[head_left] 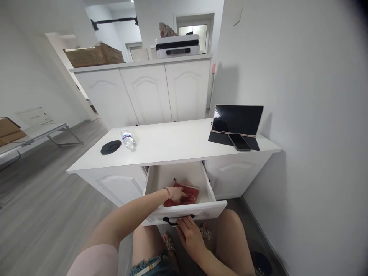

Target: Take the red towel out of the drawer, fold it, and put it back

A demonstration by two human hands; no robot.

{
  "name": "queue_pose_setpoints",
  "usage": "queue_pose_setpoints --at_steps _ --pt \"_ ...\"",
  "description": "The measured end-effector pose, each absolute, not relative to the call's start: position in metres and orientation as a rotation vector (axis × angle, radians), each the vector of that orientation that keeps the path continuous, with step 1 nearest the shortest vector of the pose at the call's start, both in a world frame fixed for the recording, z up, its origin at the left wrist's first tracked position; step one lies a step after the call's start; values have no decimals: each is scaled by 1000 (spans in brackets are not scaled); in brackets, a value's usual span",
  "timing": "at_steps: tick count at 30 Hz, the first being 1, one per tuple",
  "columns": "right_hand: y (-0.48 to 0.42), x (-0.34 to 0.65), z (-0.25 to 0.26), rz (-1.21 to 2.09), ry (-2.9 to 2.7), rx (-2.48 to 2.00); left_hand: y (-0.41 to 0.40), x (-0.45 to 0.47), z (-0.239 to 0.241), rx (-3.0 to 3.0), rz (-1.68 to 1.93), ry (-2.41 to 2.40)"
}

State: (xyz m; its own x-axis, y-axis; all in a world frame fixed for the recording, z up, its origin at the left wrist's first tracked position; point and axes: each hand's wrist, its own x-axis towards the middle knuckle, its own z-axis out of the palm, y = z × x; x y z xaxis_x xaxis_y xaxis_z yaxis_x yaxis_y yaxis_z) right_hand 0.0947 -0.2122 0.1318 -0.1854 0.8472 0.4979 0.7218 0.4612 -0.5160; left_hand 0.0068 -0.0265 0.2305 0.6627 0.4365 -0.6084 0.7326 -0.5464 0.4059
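A white drawer (211, 210) is pulled out below the tabletop in front of me. Inside it lies a flat red fabric piece (192, 190) with a pale edge, perhaps a pouch; its exact kind is unclear. My left hand (176, 194), with a red bracelet at the wrist, reaches over the drawer front and rests on the red fabric, fingers stretched out. Below, my right hand (190, 234) has its fingers curled over the black drawer handle (169, 221), covering the handle's right part.
On the white tabletop (166, 142) are a clear plastic bottle (128, 138), a black disc (110, 147), a tablet on a stand (238, 119) and a phone (239, 142). A wall (310, 153) stands close on the right. Behind, a cabinet (146, 94) bears a cardboard box and a white suitcase.
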Motion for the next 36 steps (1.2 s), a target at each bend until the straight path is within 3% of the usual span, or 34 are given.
queue_pose_setpoints --at_steps 11,21,36 --pt "-211 95 129 213 -1963 -1307 4 43 191 2338 -601 881" --pt "-211 96 129 184 -1976 -1307 50 63 190 2445 -437 1126" --pt "-212 97 129 156 -1983 -1301 46 24 206 2280 -114 1415"
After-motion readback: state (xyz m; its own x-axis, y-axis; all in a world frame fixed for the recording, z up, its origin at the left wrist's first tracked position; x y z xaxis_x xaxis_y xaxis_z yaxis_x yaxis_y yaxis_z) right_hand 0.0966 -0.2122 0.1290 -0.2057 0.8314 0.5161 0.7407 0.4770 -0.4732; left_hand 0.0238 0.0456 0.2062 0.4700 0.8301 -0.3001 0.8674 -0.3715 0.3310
